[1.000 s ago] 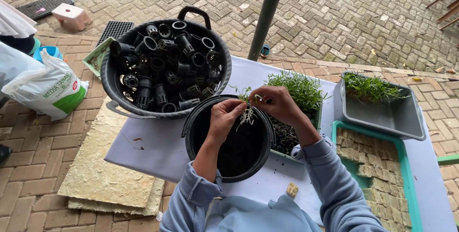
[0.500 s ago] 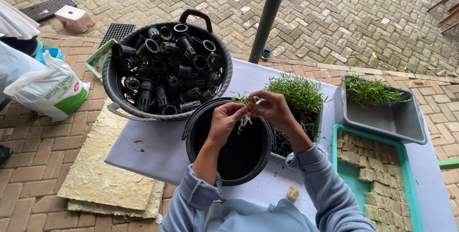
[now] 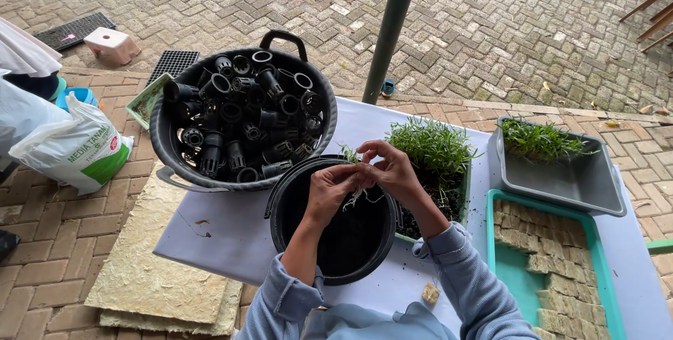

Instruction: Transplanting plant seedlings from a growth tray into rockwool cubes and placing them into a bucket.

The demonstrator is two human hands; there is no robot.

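— Green shoots, white roots: one seedling (image 3: 354, 184) at frame centre, pinched between left hand (image 3: 329, 187) and right hand (image 3: 390, 169), hands together above one black bucket (image 3: 335, 270).
— Which way up?
— Roughly upright, leaves toward the upper left, roots dangling down into the bucket.
— Counted around it?
— One black basket (image 3: 175, 161) of many net pots, upper left; one tray of sprouts (image 3: 431, 147) just right; one grey tub (image 3: 582, 186); one teal tray (image 3: 522, 277), lower right.
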